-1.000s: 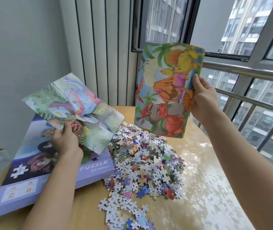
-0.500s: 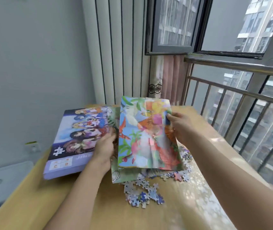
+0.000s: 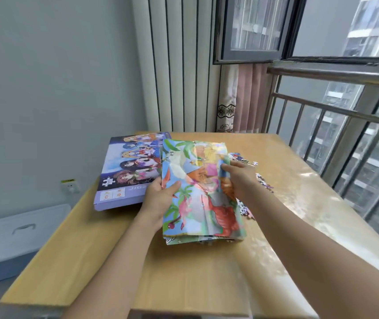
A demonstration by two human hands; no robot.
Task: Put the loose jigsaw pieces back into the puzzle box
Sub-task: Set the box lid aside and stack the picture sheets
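Now my hands (image 3: 197,187) pinch sheets (image 3: 201,192) stacked, over pieces (image 3: 263,180) — squaring them for box (image 3: 128,166), I reckon.

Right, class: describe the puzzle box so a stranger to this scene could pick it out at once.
Start at the wooden table beside the window railing. At its far left corner lies the puzzle box, flat and closed, just left of the dinosaur poster held in both hands. Unlike the poster, it is a rigid lilac box printed with cartoon girls and a white jigsaw-piece logo.
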